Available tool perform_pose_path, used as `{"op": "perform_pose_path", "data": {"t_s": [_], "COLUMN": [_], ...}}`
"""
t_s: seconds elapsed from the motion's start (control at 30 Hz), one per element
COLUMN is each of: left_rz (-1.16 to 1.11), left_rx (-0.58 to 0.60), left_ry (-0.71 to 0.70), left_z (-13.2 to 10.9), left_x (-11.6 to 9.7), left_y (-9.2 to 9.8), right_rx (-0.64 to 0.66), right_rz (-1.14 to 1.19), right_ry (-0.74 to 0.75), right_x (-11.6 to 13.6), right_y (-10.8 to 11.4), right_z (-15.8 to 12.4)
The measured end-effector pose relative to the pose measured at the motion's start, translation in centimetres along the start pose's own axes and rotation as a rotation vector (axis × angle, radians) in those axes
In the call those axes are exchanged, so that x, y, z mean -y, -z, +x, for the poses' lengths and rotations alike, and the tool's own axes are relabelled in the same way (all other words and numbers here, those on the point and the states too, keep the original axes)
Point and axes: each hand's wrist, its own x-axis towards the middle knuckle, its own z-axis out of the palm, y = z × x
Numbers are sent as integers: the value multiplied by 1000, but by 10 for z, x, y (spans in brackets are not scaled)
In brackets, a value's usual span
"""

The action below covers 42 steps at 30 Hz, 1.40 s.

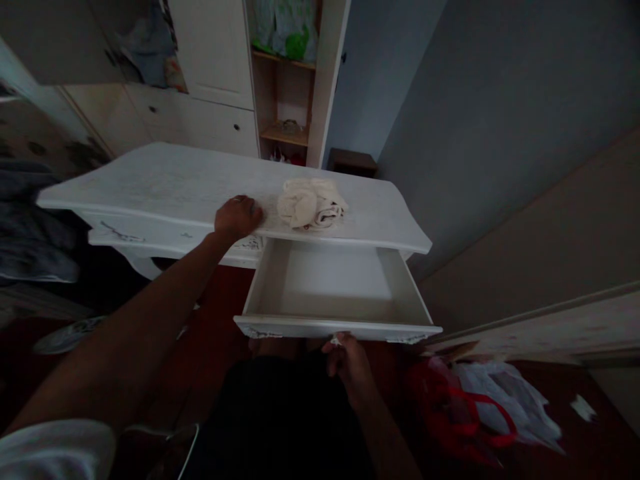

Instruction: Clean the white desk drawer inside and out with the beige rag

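No legible text or labels

The white bench [190, 177], its top streaked and its edges curved, carries a partly rolled bundle of cream cloth [303, 205] right of its middle, near the front edge.

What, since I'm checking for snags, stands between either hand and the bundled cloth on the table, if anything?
Nothing visible stands between the left hand and the cloth, just a strip of tabletop. Between the right hand and the cloth lies the pulled-out drawer, its upright front nearest that hand.
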Motion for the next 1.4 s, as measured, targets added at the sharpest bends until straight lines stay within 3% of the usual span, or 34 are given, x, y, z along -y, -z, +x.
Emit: {"op": "perform_pose_path", "data": {"t_s": [0.2, 0.43, 0.8, 1.17, 1.4], "left_rz": [-37, -14, -43, -23, -11], "left_rx": [-67, -89, -122, -93, -112], "left_ry": [-5, -14, -13, 1, 0], "left_z": [0, -1, -2, -4, -4], "left_x": [0, 1, 1, 0, 1], "left_y": [-4, -5, -7, -5, -8], "right_rx": [-2, 30, 45, 32, 59], "right_rz": [53, 70, 13, 83, 77], "right_ry": [50, 90, 26, -99, -143], "right_x": [18, 37, 69, 98, 104], "right_y": [-9, -15, -30, -39, -38], "right_z": [26, 77, 151, 187, 191]}}
